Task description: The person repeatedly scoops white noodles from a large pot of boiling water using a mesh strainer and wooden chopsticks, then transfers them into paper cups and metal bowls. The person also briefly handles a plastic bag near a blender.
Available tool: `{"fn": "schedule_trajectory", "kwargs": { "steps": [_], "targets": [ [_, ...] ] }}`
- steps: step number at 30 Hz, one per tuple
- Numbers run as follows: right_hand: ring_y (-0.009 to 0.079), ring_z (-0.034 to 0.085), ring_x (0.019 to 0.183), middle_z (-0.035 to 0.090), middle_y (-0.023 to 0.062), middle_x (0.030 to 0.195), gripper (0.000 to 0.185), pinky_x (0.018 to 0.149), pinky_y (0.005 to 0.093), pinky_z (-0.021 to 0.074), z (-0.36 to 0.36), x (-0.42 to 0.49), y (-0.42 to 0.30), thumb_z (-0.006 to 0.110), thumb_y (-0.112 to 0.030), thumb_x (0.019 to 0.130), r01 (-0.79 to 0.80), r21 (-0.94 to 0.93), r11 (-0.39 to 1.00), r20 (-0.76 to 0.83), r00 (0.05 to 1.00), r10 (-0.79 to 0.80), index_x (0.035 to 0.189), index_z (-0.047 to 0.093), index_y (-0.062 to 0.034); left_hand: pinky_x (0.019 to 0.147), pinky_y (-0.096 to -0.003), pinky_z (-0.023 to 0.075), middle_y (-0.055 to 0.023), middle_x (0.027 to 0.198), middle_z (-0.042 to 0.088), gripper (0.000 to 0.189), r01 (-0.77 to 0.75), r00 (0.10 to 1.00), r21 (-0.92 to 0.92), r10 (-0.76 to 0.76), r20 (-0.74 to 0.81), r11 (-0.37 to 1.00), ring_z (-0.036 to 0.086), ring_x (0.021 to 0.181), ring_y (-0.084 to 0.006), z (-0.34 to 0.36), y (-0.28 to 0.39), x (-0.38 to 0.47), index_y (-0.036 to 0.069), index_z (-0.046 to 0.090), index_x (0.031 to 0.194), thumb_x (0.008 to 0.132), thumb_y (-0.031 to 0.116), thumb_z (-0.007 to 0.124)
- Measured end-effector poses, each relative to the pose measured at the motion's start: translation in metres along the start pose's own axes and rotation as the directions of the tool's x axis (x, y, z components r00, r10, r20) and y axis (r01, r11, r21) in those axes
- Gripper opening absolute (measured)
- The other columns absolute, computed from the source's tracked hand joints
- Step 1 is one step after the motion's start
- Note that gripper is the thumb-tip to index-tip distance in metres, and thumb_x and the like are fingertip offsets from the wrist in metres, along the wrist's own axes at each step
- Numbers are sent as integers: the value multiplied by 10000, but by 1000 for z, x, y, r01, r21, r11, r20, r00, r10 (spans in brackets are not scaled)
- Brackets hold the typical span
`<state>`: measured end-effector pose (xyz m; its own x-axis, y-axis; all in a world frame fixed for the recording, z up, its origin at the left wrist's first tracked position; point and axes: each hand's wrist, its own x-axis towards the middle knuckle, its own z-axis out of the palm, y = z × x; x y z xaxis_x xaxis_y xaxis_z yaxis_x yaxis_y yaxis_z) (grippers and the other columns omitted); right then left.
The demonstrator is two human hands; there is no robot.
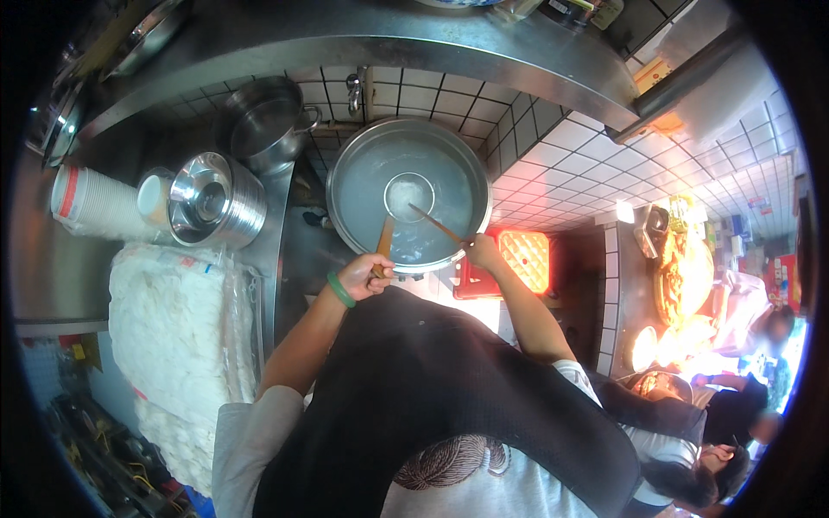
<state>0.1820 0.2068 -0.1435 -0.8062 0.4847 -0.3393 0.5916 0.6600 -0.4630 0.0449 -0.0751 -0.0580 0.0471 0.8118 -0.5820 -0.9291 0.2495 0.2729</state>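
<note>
A large round metal pot [350,223] of cloudy liquid stands before me. My left hand [366,275], with a green bangle at its wrist, grips a flat wooden handle [385,238]. That handle meets a round-rimmed strainer [410,175] lying at the liquid's surface, with something whitish inside it. From the pot's right side, my right hand [480,251] holds a thin wooden stick [437,225], perhaps chopsticks. Its far end is over or in the strainer; I cannot tell how deep it reaches.
Left, a steel counter carries stacked metal bowls [243,204], paper cups [103,201] and a bagged white mass [175,317]. Behind are a two-handled pot [265,129] and a tap [353,94]. A steel shelf [388,48] overhangs. Right are a red stool [526,262] and other people [680,453].
</note>
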Motion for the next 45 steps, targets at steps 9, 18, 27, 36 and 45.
{"fn": "schedule_trajectory", "kwargs": {
  "steps": [9,18,27,36,45],
  "targets": [
    [340,585,828,604,193,863,254,740,412,467,-10,-5,-5,524,-268,780,-70,-4,998,60,996,70,928,625,-87,368,-190,259,10,609,442,108,-8,999,-20,9,48,1000,344,416,-72,-6,-1,1,33,477,826,804,129,433],
    [349,577,826,599,208,839,250,738,420,462,-19,-7,-10,519,-257,777,-68,-129,989,47,996,75,924,617,-80,371,-194,263,9,606,437,114,-14,1000,-1,15,10,1000,336,414,-76,2,1,-2,34,483,831,801,135,439],
    [358,584,811,602,209,826,277,738,414,466,-11,-3,-3,520,-265,784,-18,-171,985,88,996,34,897,621,-33,367,-190,257,6,613,448,114,-20,1000,-31,21,19,999,340,415,-75,1,1,-4,31,491,824,802,132,442],
    [368,581,788,594,226,803,257,718,436,461,-9,-9,-5,530,-245,775,146,-47,988,41,989,-145,872,622,-25,363,-187,251,6,614,448,114,-1,999,-1,1,49,1000,339,414,-68,-4,-2,-2,31,490,817,799,135,448],
    [368,571,819,590,226,829,253,715,417,468,-14,-12,-10,522,-249,786,-85,14,996,-50,995,85,896,614,-41,364,-192,243,4,624,444,120,-25,998,5,24,63,1000,335,417,-72,-10,-4,1,33,496,823,801,142,449]
  ]
}}
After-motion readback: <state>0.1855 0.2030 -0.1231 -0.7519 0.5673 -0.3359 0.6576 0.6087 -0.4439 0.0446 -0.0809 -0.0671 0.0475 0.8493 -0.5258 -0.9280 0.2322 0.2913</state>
